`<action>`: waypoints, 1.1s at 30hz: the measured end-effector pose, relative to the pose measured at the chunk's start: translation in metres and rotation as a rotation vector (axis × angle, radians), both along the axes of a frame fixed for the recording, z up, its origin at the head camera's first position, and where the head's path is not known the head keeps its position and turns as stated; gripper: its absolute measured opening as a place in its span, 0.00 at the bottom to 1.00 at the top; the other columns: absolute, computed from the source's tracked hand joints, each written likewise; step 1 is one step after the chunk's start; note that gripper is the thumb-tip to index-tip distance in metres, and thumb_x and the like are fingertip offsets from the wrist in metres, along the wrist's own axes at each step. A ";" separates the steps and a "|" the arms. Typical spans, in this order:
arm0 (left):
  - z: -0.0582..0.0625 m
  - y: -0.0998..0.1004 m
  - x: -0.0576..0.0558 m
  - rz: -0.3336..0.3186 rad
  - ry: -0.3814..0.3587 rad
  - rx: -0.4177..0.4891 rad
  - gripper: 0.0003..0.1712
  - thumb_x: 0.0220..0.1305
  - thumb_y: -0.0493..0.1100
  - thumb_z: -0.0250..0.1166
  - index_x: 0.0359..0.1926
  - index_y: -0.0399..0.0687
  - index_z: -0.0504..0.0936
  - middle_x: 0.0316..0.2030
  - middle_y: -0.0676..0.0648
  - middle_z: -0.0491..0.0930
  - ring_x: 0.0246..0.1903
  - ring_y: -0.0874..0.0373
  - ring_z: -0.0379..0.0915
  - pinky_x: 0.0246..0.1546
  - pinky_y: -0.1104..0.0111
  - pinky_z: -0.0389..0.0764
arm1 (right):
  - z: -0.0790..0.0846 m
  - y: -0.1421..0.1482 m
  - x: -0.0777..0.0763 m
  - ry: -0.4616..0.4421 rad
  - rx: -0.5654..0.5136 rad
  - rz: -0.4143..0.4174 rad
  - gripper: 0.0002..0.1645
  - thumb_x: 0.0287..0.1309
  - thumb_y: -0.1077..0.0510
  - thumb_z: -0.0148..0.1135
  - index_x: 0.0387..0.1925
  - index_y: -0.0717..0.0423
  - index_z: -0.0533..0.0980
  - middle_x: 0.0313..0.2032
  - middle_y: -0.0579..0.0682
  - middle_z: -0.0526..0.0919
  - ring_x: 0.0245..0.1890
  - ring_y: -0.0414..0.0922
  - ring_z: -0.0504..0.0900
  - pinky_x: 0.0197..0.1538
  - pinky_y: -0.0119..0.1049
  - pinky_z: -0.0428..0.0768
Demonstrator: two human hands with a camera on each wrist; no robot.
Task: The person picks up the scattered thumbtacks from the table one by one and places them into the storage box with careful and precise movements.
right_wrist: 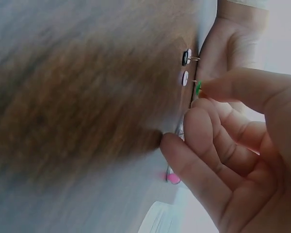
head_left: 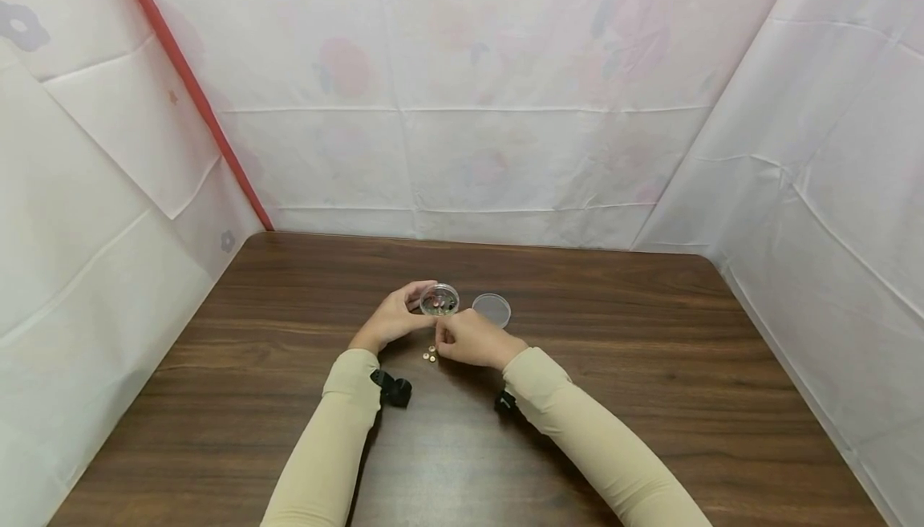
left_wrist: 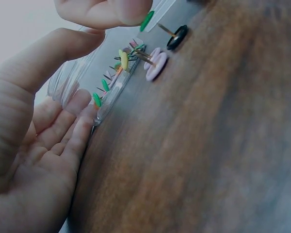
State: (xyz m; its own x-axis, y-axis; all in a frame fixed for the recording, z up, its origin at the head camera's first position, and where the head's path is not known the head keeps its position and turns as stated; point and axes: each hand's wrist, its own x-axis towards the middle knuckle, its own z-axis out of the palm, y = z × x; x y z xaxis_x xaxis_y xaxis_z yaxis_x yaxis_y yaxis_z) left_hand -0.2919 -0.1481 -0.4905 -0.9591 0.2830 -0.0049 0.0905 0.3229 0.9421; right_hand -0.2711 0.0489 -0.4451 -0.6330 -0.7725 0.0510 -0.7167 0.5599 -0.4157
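Observation:
My left hand [head_left: 395, 317] grips a clear round dish [head_left: 449, 289] by its side, thumb and fingers curved about the wall. Inside the dish lie several thumbtacks [left_wrist: 124, 59] in green, yellow, pink and other colours. Close by the dish, my right hand [head_left: 472, 338] pinches a green thumbtack [right_wrist: 199, 88] between thumb and fingertip; its flat head also shows in the left wrist view. Just in front of the hands on the table [head_left: 650, 366] are three more thumbtacks, points up: a black thumbtack [left_wrist: 177, 38] and two pale pink thumbtacks [left_wrist: 156, 67].
A clear round lid [head_left: 492, 308] lies flat just behind my right hand. White patterned sheets [head_left: 505, 150] hang along the table's back and sides. Small black cameras [head_left: 393, 389] are strapped at both wrists.

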 end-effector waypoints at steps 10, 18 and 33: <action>0.002 -0.001 -0.001 -0.032 -0.028 0.013 0.43 0.50 0.48 0.73 0.67 0.54 0.64 0.66 0.47 0.62 0.64 0.48 0.54 0.64 0.46 0.59 | 0.008 0.009 -0.011 0.033 -0.101 -0.061 0.03 0.56 0.57 0.59 0.28 0.49 0.77 0.20 0.40 0.77 0.18 0.32 0.71 0.24 0.26 0.73; 0.002 0.001 0.001 -0.004 -0.029 -0.011 0.44 0.47 0.53 0.74 0.65 0.59 0.65 0.64 0.51 0.64 0.62 0.52 0.57 0.63 0.50 0.63 | 0.017 0.014 -0.020 0.030 -0.177 -0.135 0.03 0.57 0.57 0.57 0.29 0.45 0.76 0.21 0.40 0.78 0.18 0.33 0.72 0.23 0.28 0.74; -0.001 0.002 -0.002 0.013 -0.024 -0.008 0.41 0.47 0.50 0.74 0.63 0.61 0.67 0.61 0.51 0.67 0.60 0.53 0.61 0.60 0.50 0.66 | 0.016 0.010 -0.035 0.063 -0.157 -0.207 0.05 0.61 0.55 0.55 0.31 0.47 0.76 0.20 0.41 0.76 0.15 0.35 0.68 0.20 0.28 0.70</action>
State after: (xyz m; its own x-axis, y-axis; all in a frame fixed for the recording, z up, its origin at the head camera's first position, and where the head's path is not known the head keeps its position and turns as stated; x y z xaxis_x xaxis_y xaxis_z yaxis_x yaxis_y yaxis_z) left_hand -0.2935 -0.1466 -0.4918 -0.9623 0.2704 -0.0305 0.0633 0.3315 0.9413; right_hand -0.3060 0.0588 -0.4286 -0.7685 -0.6064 0.2042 -0.6208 0.6296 -0.4671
